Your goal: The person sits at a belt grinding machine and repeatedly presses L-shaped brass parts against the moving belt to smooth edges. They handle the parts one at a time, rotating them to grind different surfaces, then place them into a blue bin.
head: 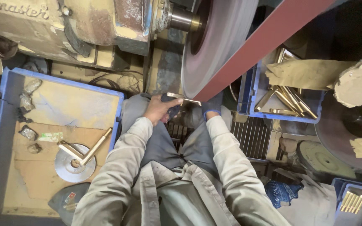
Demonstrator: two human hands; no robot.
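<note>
Both hands, the left hand (161, 109) and the gloved right hand (211, 108), have fingers clamped on a brass bar (183, 98) pressed against the grinding wheel's (214, 46) lower edge, hemmed between two blue trays (5, 125) with little room.

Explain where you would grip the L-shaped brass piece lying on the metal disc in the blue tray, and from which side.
Grip the long arm of the L-shaped brass piece from above: it slants clear past the metal disc, whereas the bend lies on the disc.
</note>
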